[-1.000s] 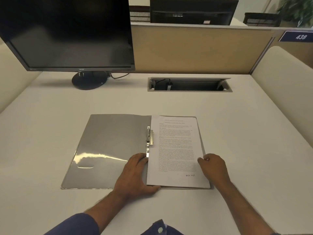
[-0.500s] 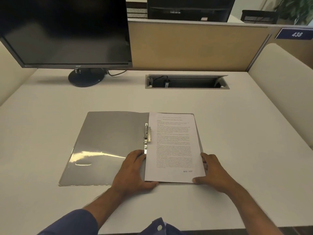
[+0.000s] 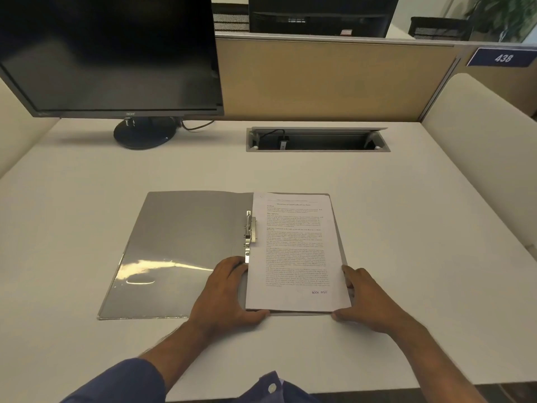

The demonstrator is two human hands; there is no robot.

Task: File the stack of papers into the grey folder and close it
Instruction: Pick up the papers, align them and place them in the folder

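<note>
Held at both near corners: left hand [image 3: 223,295] spread flat at the near-left corner of the white printed stack of papers [image 3: 296,251], thumb hooked under the near edge, fingers loose and not clenched; right hand [image 3: 369,298] cupped likewise against the near-right corner, fingertips touching the sheet edge, nothing lifted. Between the two grips, the stack, long axis running straight away from the body, lying on the right-hand leaf of the open grey plastic folder [image 3: 180,245]. Just beyond the left grip, along the stack's left margin, the silver metal spring clip [image 3: 249,231] on the spine, apparently raised, not yet pressed on the pages. Farther left of that grip, the glossy cover leaf, flat and open on the pale counter [image 3: 406,216]. Left hand judged nearer both clip and cover, hence the likelier one for clamping and folding shut. Ample bare surface left, right and beyond; black monitor [image 3: 110,53] and recessed grey cable tray [image 3: 316,139] well apart, no obstacle to swinging the cover over.
</note>
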